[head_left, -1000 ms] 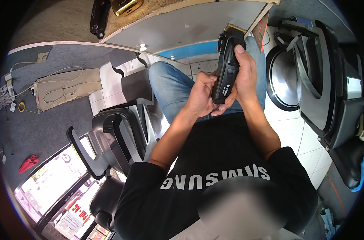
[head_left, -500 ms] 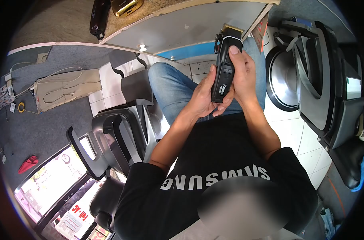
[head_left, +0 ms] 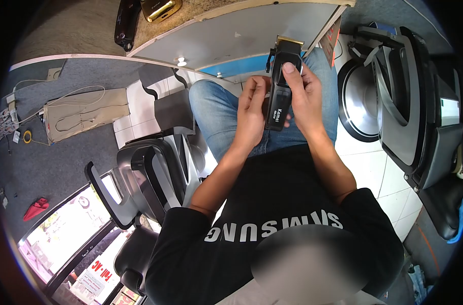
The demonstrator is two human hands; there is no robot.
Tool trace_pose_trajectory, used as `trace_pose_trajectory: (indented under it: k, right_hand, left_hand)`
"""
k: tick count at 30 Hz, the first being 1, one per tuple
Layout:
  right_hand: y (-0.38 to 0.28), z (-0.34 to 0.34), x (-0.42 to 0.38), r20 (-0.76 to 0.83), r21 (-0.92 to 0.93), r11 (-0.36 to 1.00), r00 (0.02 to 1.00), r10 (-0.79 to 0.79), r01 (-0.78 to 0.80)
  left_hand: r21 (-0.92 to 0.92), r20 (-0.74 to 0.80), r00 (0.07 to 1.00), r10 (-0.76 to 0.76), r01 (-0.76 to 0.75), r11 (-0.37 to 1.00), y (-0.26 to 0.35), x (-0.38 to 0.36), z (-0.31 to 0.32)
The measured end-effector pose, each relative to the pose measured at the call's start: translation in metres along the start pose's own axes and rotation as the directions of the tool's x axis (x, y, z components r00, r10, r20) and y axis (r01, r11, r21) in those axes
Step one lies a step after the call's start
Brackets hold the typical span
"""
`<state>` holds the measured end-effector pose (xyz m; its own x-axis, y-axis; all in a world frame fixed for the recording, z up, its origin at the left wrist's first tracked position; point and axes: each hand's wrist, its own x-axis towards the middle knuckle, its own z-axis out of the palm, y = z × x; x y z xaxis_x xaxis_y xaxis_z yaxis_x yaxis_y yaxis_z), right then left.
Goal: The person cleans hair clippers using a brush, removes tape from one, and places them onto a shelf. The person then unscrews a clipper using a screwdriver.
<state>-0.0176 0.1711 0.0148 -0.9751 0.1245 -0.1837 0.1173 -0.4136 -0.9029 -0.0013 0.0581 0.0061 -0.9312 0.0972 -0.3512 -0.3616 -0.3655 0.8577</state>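
A black hair clipper [head_left: 278,96] marked "Kemei" is held nearly upright above my lap, its gold-edged blade at the top. My right hand [head_left: 307,96] grips its right side, the thumb lying on the front face and the other fingers mostly behind. On the clipper's left side, my left hand [head_left: 252,104] is closed, with bent fingers against the body; part of its grip is hidden. A small lever sticks out to the left just below the blade. My knees, in blue jeans [head_left: 216,104], are under the hands.
Ahead is a counter [head_left: 201,19] with a gold clipper [head_left: 160,9] and a dark clipper [head_left: 126,25] on top. Barber chairs stand at the left [head_left: 150,162] and right [head_left: 394,96]. Flattened cardboard [head_left: 86,114] and a cable lie at far left.
My left hand has shifted from under the clipper's lower end to its left side, fingers now bent. The clipper has moved slightly left and stands a little more upright. My right hand keeps its grip.
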Motion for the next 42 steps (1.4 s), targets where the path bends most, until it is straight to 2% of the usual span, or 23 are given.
trace_pose_trajectory:
  k: [2, 5, 8, 11, 14, 17, 21, 24, 25, 28, 29, 32, 33, 36, 39, 42]
  right_hand:
    - [-0.014, 0.001, -0.005, 0.009, -0.013, 0.991, 0.991, 0.135, -0.134]
    - [-0.001, 0.003, -0.002, 0.004, -0.076, 0.997, 1.000, 0.001, 0.000]
    - [0.003, 0.000, -0.001, 0.024, -0.056, 0.997, 0.999, -0.045, 0.046]
    - [0.001, -0.001, -0.002, 0.047, -0.071, 0.994, 0.996, -0.079, 0.082]
    - [0.001, 0.001, -0.004, 0.062, -0.068, 0.992, 0.993, -0.098, 0.102]
    - [0.001, -0.003, -0.005, 0.112, -0.031, 0.996, 0.991, -0.079, 0.083]
    - [0.003, -0.003, -0.004, 0.111, 0.013, 0.997, 0.991, -0.073, 0.072]
    - [0.004, -0.002, -0.003, 0.087, 0.075, 0.996, 0.995, -0.052, 0.045]
    - [0.007, -0.007, -0.001, 0.098, 0.067, 0.997, 0.994, -0.038, 0.031]
    - [0.008, -0.010, -0.001, 0.119, -0.003, 0.999, 0.992, -0.046, 0.046]
    - [0.008, -0.009, -0.001, 0.124, -0.034, 0.997, 0.991, -0.058, 0.063]
    - [0.010, -0.003, -0.002, 0.144, -0.155, 0.969, 0.975, -0.171, 0.193]
    - [0.003, 0.000, -0.005, 0.161, -0.101, 0.982, 0.977, -0.142, 0.160]
    - [0.014, -0.006, -0.001, 0.198, -0.215, 0.938, 0.952, -0.231, 0.272]
    - [0.012, -0.008, -0.004, 0.187, -0.176, 0.971, 0.974, -0.126, 0.159]
    - [0.005, 0.001, -0.005, 0.177, 0.045, 0.996, 0.981, -0.079, 0.072]
  left_hand:
    - [0.012, 0.121, 0.989, -0.088, 0.088, 0.996, 0.001, -0.004, -0.007]
    - [0.258, 0.202, 0.973, -0.115, 0.060, 0.964, 0.002, -0.010, -0.011]
    - [0.218, 0.242, 0.959, -0.145, 0.092, 0.972, 0.007, -0.003, -0.018]
    - [0.047, 0.223, 0.963, -0.150, 0.143, 0.989, 0.005, -0.003, -0.014]
    - [-0.158, 0.340, 0.918, -0.207, 0.272, 0.949, 0.008, -0.004, -0.016]
    - [-0.253, 0.447, 0.867, -0.219, 0.357, 0.899, 0.010, -0.004, -0.022]
    - [-0.007, 0.170, 0.974, -0.147, 0.151, 0.989, -0.015, 0.008, -0.024]
    - [-0.109, -0.079, 0.996, 0.038, -0.047, 0.993, -0.022, 0.011, -0.013]
    - [-0.137, -0.068, 0.997, 0.048, -0.057, 0.989, -0.010, 0.008, -0.010]
    - [-0.088, 0.036, 0.967, 0.252, -0.249, 0.965, -0.001, 0.011, -0.017]
    - [0.054, 0.063, 0.950, 0.305, -0.308, 0.950, 0.005, 0.010, -0.020]
    - [0.400, 0.100, 0.933, 0.346, -0.356, 0.845, 0.027, 0.013, -0.016]
    - [0.402, 0.074, 0.960, 0.271, -0.278, 0.873, 0.034, 0.011, -0.017]
    - [0.392, 0.060, 0.994, 0.092, -0.109, 0.913, 0.044, 0.012, -0.023]
    - [0.319, 0.058, 0.998, 0.010, -0.028, 0.947, 0.046, 0.020, -0.034]
    - [0.053, -0.127, 0.979, 0.162, -0.156, 0.986, 0.034, 0.028, -0.020]
